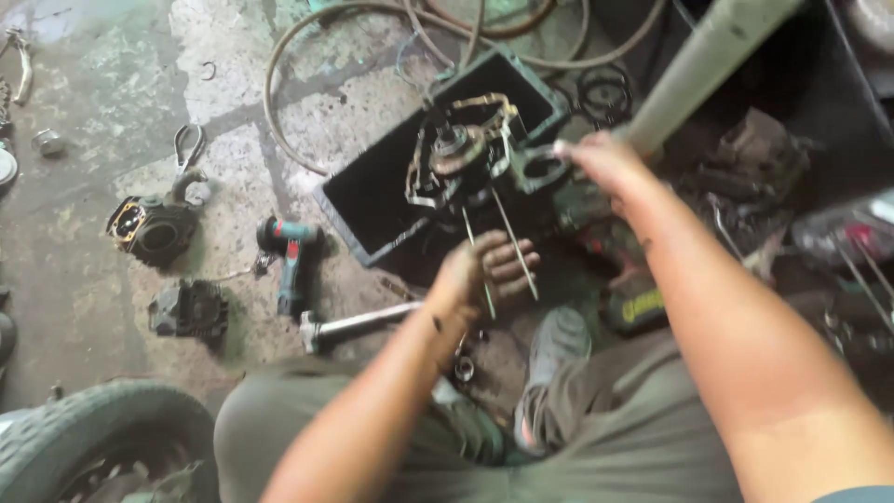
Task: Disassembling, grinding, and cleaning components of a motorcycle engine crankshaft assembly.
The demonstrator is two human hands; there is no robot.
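Both of my hands are down at the greasy metal engine assembly [466, 154], which sits partly in a dark green rectangular plastic tray [372, 191] on the stained concrete floor [102, 102]. My left hand [489, 270] lies palm up with the fingers loosely curled under two thin steel rods [507, 244] that run down from the assembly; the fingers are not fully closed, so the rods rest across them rather than being clamped. My right hand [601, 163] is on the assembly's right side, beside a round grey ring-shaped housing [540, 168]; I cannot tell whether those fingers are closed on it.

I judge the assembly heavy, rigid and slick with oil, best taken by its solid cast body, not by the rods, which look slender enough to bend.

Further out, a teal and black cordless drill [291, 256] lies on the floor left of the tray, with a chrome socket wrench [358, 324] just below it. A dark finned cylinder part [154, 228] sits further left, and tan rubber hoses [307, 56] loop above the tray. A black tyre [93, 428] fills the lower left corner.
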